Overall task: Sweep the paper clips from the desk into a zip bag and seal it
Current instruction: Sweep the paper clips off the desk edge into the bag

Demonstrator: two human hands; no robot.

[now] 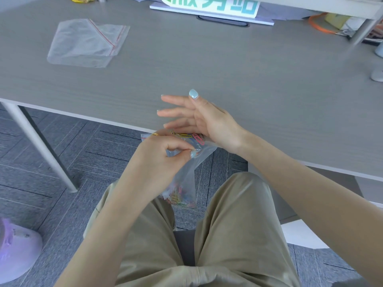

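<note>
Below desk (207, 69) edge, L hand (163, 154) pinching zip bag (186, 175)

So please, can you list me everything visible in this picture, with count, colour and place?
bag: one, clear, hanging below the desk edge, mouth open
clips: many, mixed colours, at the bag bottom; a few more at its mouth under the right hand
spare bags: a clear overlapping pile with red strips, count unclear, far left on the desk
desk: one, grey
sign: one, white with green letters, at the far desk edge
chair base: pale, floor at lower left
left hand: pinches the bag near its mouth
right hand: fingers straight, at the desk edge above the bag mouth
</note>
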